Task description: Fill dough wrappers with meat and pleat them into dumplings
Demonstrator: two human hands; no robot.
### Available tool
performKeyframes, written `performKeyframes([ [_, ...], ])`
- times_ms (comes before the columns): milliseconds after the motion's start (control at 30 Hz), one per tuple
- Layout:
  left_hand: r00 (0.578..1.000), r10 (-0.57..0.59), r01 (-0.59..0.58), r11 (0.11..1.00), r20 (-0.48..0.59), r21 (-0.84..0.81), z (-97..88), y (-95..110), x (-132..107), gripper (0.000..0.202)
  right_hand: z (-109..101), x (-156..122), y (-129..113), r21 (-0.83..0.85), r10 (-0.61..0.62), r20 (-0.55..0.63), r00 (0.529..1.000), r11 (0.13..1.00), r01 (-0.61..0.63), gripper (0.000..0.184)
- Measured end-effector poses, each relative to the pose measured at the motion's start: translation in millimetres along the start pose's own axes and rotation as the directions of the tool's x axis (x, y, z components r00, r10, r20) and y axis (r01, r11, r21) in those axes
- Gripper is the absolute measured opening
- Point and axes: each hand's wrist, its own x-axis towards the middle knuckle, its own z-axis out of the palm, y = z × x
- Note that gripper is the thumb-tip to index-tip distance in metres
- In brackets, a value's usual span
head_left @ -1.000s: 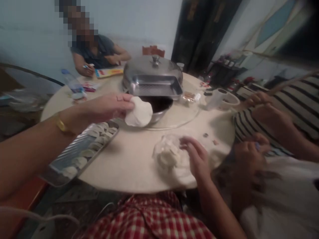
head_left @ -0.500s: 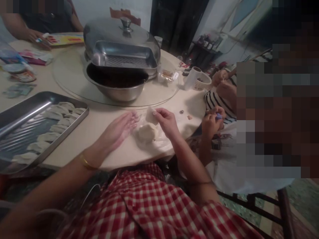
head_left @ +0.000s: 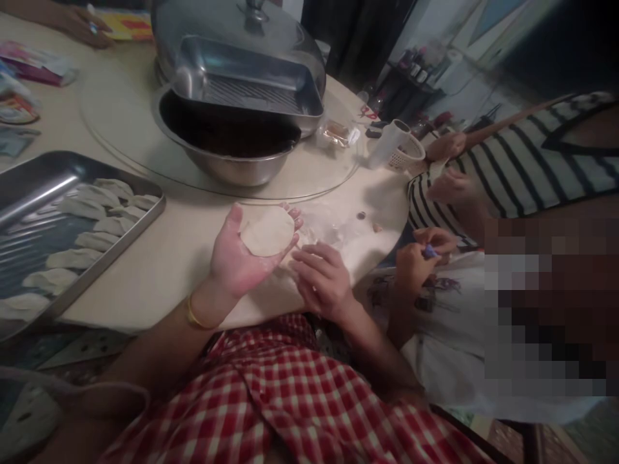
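My left hand (head_left: pixel 236 258) is turned palm up over the round table (head_left: pixel 169 258), fingers spread, with a round white dough wrapper (head_left: pixel 267 231) lying flat on them. My right hand (head_left: pixel 320 278) rests palm down just to its right, fingers loosely apart, over a pile of wrappers in clear plastic (head_left: pixel 322 229) that it mostly hides. A gold bangle sits on my left wrist.
A metal tray (head_left: pixel 29 187) with several folded dumplings lies at the left. A steel bowl (head_left: pixel 227 161) under a tray and lid stands on the glass turntable. A person in stripes (head_left: pixel 507 167) and a smaller person's hands (head_left: pixel 420 254) are at the right. Another hand (head_left: pixel 82 22) is far left.
My left hand has turned palm up and now carries a wrapper. My right hand let go of the wrapper it pinched and dropped onto the pile. The view tilted down.
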Motion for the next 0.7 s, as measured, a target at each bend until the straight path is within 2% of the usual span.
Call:
performKeyframes([
  [100, 1.000, 0.014, -0.014, 0.999, 0.028, 0.030, -0.1, 2, 2, 0.060, -11, -5, 13, -0.011, 0.168, -0.078, 0.983, 0.986, -0.169, 0.029],
  [200, 0.999, 0.023, -0.025, 0.996, 0.028, 0.081, 0.6, 4, 6, 0.056, -20, -7, 25, -0.058, 0.283, -0.215, 0.935, 0.952, -0.301, 0.025],
  [267, 1.000, 0.018, -0.020, 0.994, 0.020, 0.106, 1.6, 5, 8, 0.054, -27, -9, 30, -0.075, 0.346, -0.258, 0.902, 0.923, -0.376, 0.022],
  [367, 1.000, 0.011, -0.012, 0.992, 0.011, 0.127, 2.8, 7, 10, 0.054, -35, -12, 35, -0.069, 0.445, -0.279, 0.851, 0.875, -0.480, 0.020],
  [433, 1.000, 0.006, -0.008, 0.991, 0.013, 0.131, 3.0, 7, 11, 0.054, -38, -13, 34, -0.041, 0.469, -0.289, 0.834, 0.865, -0.500, 0.019],
  [533, 1.000, -0.007, 0.004, 0.992, 0.017, 0.129, 2.7, 7, 13, 0.055, -32, -9, 26, 0.065, 0.493, -0.246, 0.834, 0.867, -0.494, 0.016],
  [567, 1.000, -0.004, 0.001, 0.991, 0.020, 0.136, 2.6, 6, 13, 0.055, -27, -7, 21, 0.143, 0.536, -0.207, 0.818, 0.844, -0.517, 0.016],
  [600, 1.000, 0.008, -0.012, 0.987, 0.027, 0.158, 2.4, 5, 13, 0.055, -20, -5, 16, 0.256, 0.599, -0.153, 0.786, 0.792, -0.554, 0.016],
  [633, 0.998, 0.039, -0.048, 0.976, 0.044, 0.212, 2.1, 3, 13, 0.054, -12, -2, 11, 0.391, 0.672, -0.078, 0.737, 0.701, -0.597, 0.019],
  [700, 0.989, 0.113, -0.141, 0.921, 0.099, 0.364, 0.9, -1, 10, 0.049, 5, 4, 2, 0.670, 0.765, 0.147, 0.627, 0.389, -0.632, 0.036],
])
